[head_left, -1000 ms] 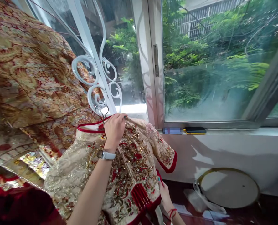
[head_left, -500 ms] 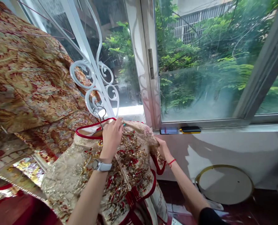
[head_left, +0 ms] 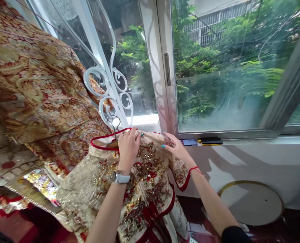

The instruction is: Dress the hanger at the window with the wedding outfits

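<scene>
A cream garment (head_left: 94, 182) with gold and red beading and a red-trimmed collar hangs on a hanger (head_left: 114, 125) hooked into the white scrolled window grille (head_left: 106, 91). My left hand (head_left: 128, 145), with a watch on its wrist, is closed on the garment at the collar, just below the hanger hook. My right hand (head_left: 174, 145), a red string at its wrist, lies on the garment's right shoulder with fingers spread.
A larger gold and red brocade garment (head_left: 33, 87) hangs at the left. Along the window sill (head_left: 253, 139) lies a dark flat object with a yellow edge (head_left: 211, 140). A round white board (head_left: 251, 202) leans against the wall below.
My right hand rose from the hem, along the sleeve, up to the garment's right shoulder. My left hand kept its hold at the collar.
</scene>
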`<state>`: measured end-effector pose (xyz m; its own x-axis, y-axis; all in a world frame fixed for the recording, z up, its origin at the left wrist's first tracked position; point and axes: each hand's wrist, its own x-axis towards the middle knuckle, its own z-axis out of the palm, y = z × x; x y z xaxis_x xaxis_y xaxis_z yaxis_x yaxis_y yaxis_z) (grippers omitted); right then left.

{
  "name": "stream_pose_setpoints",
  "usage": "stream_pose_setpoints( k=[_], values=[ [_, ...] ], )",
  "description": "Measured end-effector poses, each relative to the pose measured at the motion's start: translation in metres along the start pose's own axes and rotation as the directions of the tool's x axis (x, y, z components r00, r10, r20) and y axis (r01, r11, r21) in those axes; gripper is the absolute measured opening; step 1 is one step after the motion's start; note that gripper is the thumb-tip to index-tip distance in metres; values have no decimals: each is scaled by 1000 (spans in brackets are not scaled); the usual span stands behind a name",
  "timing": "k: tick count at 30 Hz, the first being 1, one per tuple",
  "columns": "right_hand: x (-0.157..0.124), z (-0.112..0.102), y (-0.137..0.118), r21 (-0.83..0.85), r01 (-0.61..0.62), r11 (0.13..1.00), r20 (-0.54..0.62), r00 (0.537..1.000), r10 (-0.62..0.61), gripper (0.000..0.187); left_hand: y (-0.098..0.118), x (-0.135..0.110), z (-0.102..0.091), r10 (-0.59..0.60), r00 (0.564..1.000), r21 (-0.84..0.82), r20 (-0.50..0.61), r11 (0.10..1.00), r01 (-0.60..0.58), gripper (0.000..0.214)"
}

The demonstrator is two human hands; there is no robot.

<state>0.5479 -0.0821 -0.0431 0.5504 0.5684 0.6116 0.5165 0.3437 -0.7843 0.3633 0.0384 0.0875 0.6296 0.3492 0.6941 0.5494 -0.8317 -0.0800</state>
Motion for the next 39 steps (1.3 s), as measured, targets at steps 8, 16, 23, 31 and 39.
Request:
stream_pose_setpoints(
  k=[8,16,23,31,39],
  values=[
    [11,18,-3,13,28,1000,-189,982,-25,21,-3,-4,-1,8,1000,-27,-7,1000,-8,34],
    [47,4,-6,-54,-35,998,-162,986,26,28,0,-4,-4,-40,999,-82,2,996,40,38],
    [55,9,-26,-11,40,999,221,974,-37,36,5,-14,-3,47,999,-99,21,994,-45,35],
    [59,31,-39,-162,287,944,310,923,-228,15,-79,-152,-51,-494,765,-226,-415,870,439,43],
    [64,53,-37,-342,217,914,70,976,-206,16,-162,-203,-41,-645,742,-342,-185,750,566,46]
  ],
)
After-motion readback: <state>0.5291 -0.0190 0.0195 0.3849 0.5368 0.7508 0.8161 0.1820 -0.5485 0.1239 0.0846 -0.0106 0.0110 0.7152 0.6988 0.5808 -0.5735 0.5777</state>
